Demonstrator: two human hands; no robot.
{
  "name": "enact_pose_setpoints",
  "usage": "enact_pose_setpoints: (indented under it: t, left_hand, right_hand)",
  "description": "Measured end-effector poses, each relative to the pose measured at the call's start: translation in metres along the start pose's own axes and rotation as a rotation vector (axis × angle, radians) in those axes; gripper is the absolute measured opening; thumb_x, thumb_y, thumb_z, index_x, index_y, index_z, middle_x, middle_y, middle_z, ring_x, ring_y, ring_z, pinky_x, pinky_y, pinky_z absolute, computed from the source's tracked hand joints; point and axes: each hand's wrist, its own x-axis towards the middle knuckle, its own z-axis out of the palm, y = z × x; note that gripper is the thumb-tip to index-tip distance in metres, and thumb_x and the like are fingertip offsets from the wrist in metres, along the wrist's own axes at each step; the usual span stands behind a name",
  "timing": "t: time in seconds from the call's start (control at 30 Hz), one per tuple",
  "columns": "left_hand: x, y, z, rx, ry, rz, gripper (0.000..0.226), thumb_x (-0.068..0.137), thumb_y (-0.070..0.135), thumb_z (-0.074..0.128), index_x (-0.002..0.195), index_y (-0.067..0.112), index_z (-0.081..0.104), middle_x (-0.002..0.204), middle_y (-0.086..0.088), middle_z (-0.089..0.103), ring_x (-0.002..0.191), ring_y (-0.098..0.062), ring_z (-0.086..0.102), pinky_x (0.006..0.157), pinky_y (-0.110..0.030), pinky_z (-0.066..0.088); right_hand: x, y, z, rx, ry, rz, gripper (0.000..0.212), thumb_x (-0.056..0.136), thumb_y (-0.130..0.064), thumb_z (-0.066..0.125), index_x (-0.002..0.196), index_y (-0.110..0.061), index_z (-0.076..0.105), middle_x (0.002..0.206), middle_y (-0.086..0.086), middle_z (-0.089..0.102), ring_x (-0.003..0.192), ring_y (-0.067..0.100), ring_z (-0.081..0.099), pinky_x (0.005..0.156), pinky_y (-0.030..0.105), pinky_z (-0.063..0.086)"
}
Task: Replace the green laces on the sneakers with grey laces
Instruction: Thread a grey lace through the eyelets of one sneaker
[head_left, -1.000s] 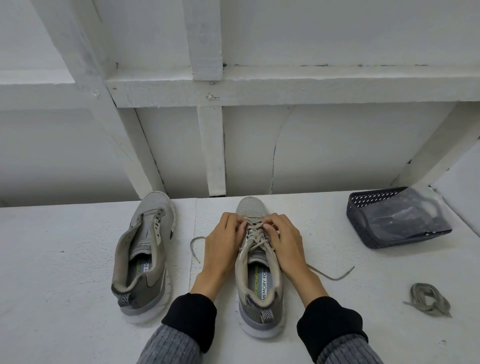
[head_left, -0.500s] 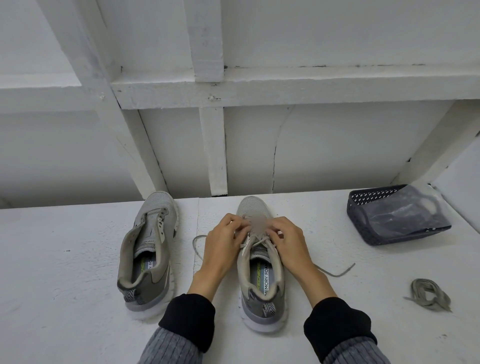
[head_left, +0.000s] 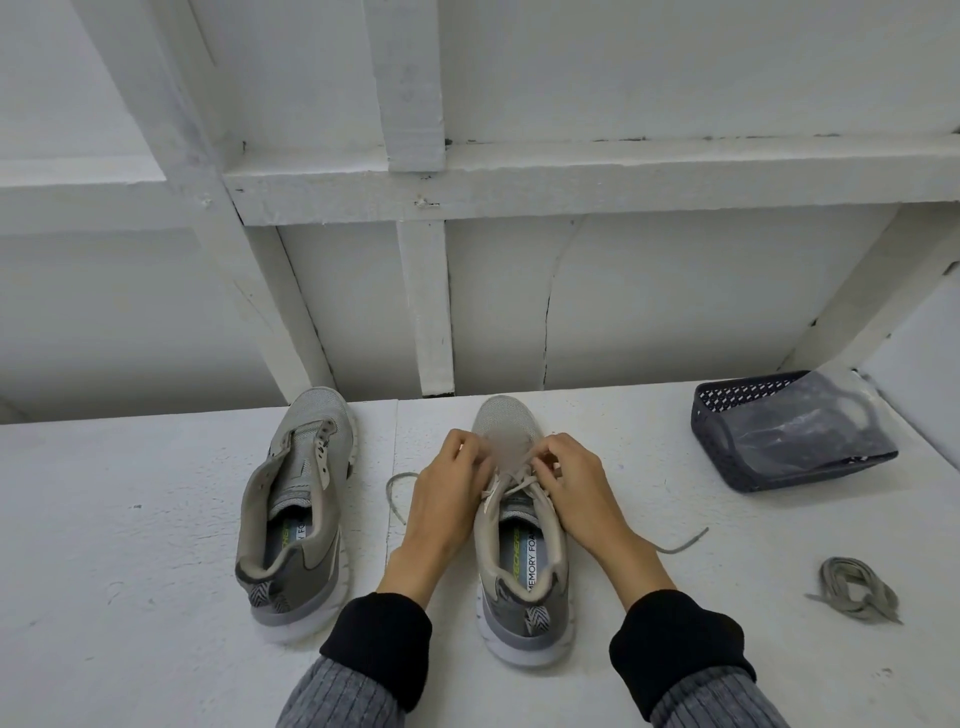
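Note:
Two grey sneakers stand on the white surface, toes away from me. The left sneaker (head_left: 298, 512) has no lace in its eyelets. The right sneaker (head_left: 522, 561) carries a grey lace (head_left: 511, 486) crossed over its tongue. My left hand (head_left: 447, 499) and my right hand (head_left: 579, 486) sit on either side of the upper eyelets, fingers curled and pinching the lace near the toe end. One loose lace end (head_left: 397, 493) loops out to the left, the other end (head_left: 683, 543) trails right. A bundled spare lace (head_left: 857, 587) lies at the right.
A dark perforated basket (head_left: 727, 452) lined with clear plastic stands at the back right. A white framed wall (head_left: 423, 312) rises just behind the shoes. Black cuffs over grey ribbed sleeves cover both my forearms.
Both hands have shifted a little up the shoe toward the toe while working the lace; the left loose end has drawn in slightly. The view has tilted slightly.

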Motion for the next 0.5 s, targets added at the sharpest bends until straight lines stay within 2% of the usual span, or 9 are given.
enact_pose_setpoints:
  t: [0.13, 0.23, 0.3, 0.37, 0.43, 0.5]
  left_hand:
    - [-0.003, 0.004, 0.004, -0.082, 0.049, -0.05, 0.014, 0.1, 0.029, 0.048, 0.101, 0.02, 0.058, 0.105, 0.012, 0.048, 0.088, -0.008, 0.059, 0.072, -0.033, 0.051]
    - [-0.005, 0.004, 0.001, -0.205, 0.073, -0.089, 0.01, 0.097, 0.028, 0.057, 0.092, 0.02, 0.061, 0.098, 0.011, 0.052, 0.09, -0.003, 0.058, 0.075, -0.034, 0.054]
    - [-0.002, 0.006, -0.007, -0.32, 0.043, -0.124, 0.01, 0.093, 0.029, 0.064, 0.083, 0.026, 0.062, 0.094, 0.01, 0.056, 0.091, -0.003, 0.059, 0.075, -0.034, 0.056]
    - [0.002, 0.007, -0.016, -0.369, -0.064, -0.122, 0.009, 0.092, 0.026, 0.066, 0.083, 0.03, 0.067, 0.094, 0.011, 0.06, 0.091, -0.003, 0.062, 0.076, -0.032, 0.057]
    - [0.007, 0.006, -0.021, -0.31, -0.147, -0.071, 0.008, 0.091, 0.022, 0.067, 0.091, 0.026, 0.074, 0.096, 0.016, 0.06, 0.09, -0.002, 0.062, 0.079, -0.026, 0.055]
    - [0.009, 0.005, -0.024, -0.237, -0.18, -0.02, 0.011, 0.09, 0.021, 0.068, 0.096, 0.025, 0.076, 0.097, 0.019, 0.059, 0.09, -0.001, 0.061, 0.081, -0.019, 0.051]
  right_hand:
    - [-0.004, -0.004, 0.005, -0.04, 0.134, 0.013, 0.006, 0.096, -0.015, 0.053, 0.094, -0.015, 0.059, 0.094, -0.003, 0.061, 0.085, 0.01, 0.059, 0.075, 0.024, 0.051]
    - [-0.003, -0.004, 0.003, 0.067, 0.162, 0.09, 0.007, 0.091, -0.016, 0.062, 0.085, -0.016, 0.059, 0.088, -0.003, 0.064, 0.082, 0.01, 0.063, 0.073, 0.03, 0.056]
    - [0.0, -0.003, -0.004, 0.135, 0.114, 0.104, 0.007, 0.089, -0.014, 0.066, 0.082, -0.017, 0.063, 0.09, -0.003, 0.065, 0.084, 0.008, 0.064, 0.076, 0.028, 0.056]
    - [0.001, -0.004, -0.012, 0.174, 0.018, 0.07, 0.009, 0.089, -0.009, 0.065, 0.088, -0.016, 0.07, 0.097, -0.003, 0.065, 0.088, 0.004, 0.063, 0.08, 0.021, 0.052]
    - [0.001, -0.006, -0.017, 0.181, -0.061, 0.038, 0.016, 0.089, -0.005, 0.063, 0.096, -0.014, 0.073, 0.102, -0.005, 0.064, 0.09, -0.002, 0.061, 0.081, 0.011, 0.047]
    - [0.001, -0.007, -0.018, 0.17, -0.087, 0.031, 0.018, 0.089, -0.003, 0.063, 0.098, -0.014, 0.074, 0.104, -0.004, 0.064, 0.091, -0.004, 0.06, 0.08, 0.006, 0.046]
